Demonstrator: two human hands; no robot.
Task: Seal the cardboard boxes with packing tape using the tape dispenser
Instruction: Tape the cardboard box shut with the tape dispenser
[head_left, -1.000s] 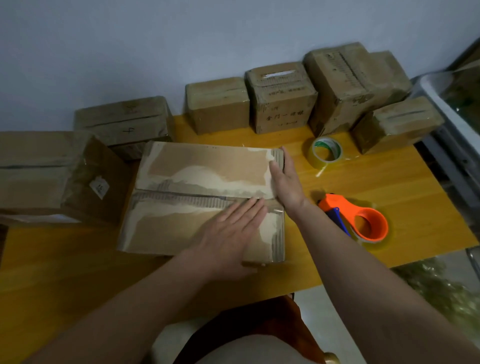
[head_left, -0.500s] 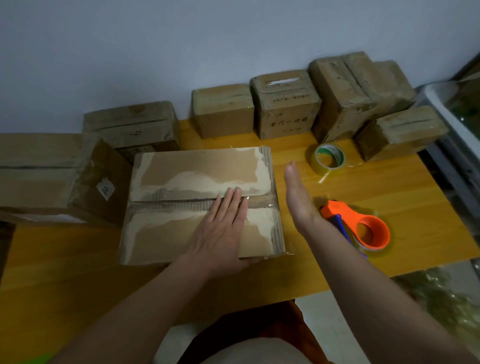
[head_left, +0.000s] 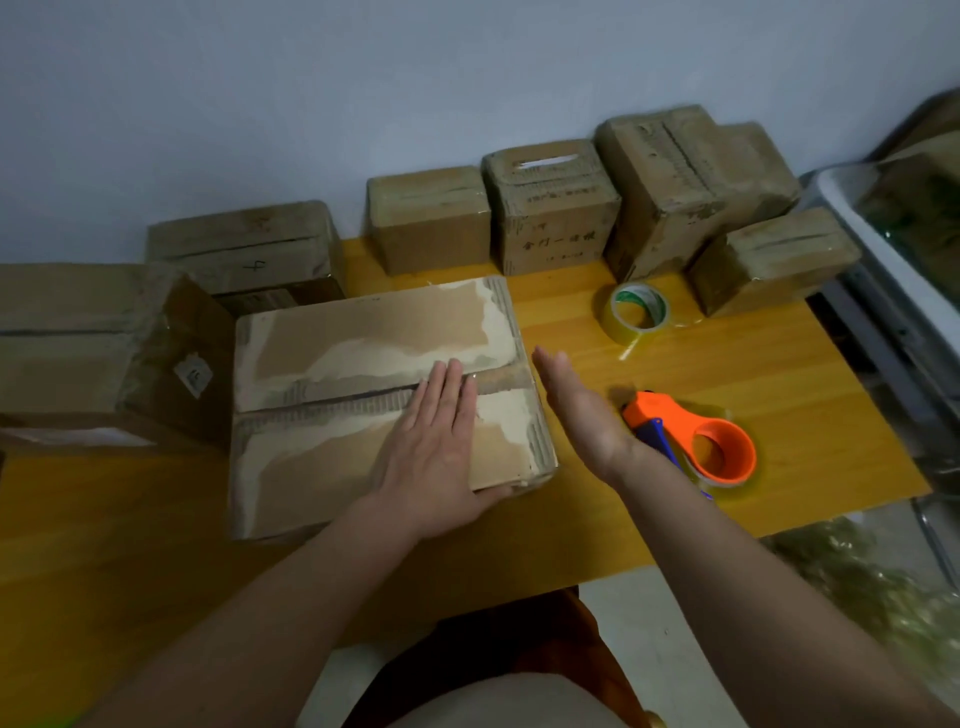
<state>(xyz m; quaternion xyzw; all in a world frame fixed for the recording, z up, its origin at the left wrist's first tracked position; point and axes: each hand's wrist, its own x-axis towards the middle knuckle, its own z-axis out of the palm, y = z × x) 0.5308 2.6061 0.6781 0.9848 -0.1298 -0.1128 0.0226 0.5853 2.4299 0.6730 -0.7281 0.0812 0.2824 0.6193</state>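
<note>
Since a second ago the right hand (head_left: 576, 410) has lifted off the right edge of the cardboard box (head_left: 384, 405) and now hangs beside it, fingers straight, palm facing left, holding nothing. At far left stands a larger taped carton (head_left: 93, 353). The box lies mid-tabletop (head_left: 753, 374), its flap seam running left to right. The left hand (head_left: 436, 447) presses flat on the seam, fingers extended. The tape dispenser (head_left: 696, 441), orange, lies on the tabletop just right of the right hand, handle toward the wrist; that hand is clearly the nearer. A loose tape roll (head_left: 639, 312) sits beyond it. Judgement: taping not yet begun; picking up the dispenser comes next.
</note>
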